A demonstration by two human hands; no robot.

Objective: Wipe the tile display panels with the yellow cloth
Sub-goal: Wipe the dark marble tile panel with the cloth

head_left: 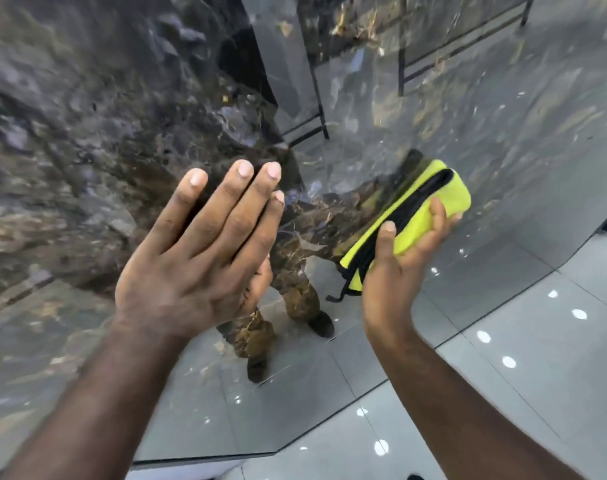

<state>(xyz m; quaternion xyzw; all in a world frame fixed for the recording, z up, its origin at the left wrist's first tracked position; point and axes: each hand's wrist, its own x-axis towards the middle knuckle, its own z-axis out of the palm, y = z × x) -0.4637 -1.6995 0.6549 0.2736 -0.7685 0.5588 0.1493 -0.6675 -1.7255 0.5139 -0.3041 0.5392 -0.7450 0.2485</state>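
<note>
1. Head view, the panel: a glossy dark marbled tile display panel (87, 133) fills the left and centre of the picture. Its lower edge runs along the pale floor (503, 393) towards the lower right. Its polish is high enough to mirror the person's legs and the ceiling lights, so smears would probably show readily.

2. Head view, the left hand: the left hand (194, 251) is spread flat, fingers straight and unclenched, gripping nothing. It lies against or just off the panel's middle; contact cannot be told for certain, though a reflected hand meets it at the little-finger side. The flat palm looks like a brace to steady the panel or the body while the other hand works.

3. Head view, the right hand: the right hand (399, 268) clasps the yellow cloth (430, 209), thumb on the near face and fingers curled round the far side. The cloth is folded into a thick pad with black edging, a loose black thread hanging below. Folding gives a firm, flat wiping face.

4. Head view, where the cloth is: it sits at the panel's right part, above the lower edge, with its far face turned to the tile. Whether it presses on the surface cannot be told; a dim reflection lies just beside it, suggesting it is very near.

5. Head view, further panels: dark-framed panels (451, 46) stand beyond, near the top edge, likely awaiting wiping.
</note>
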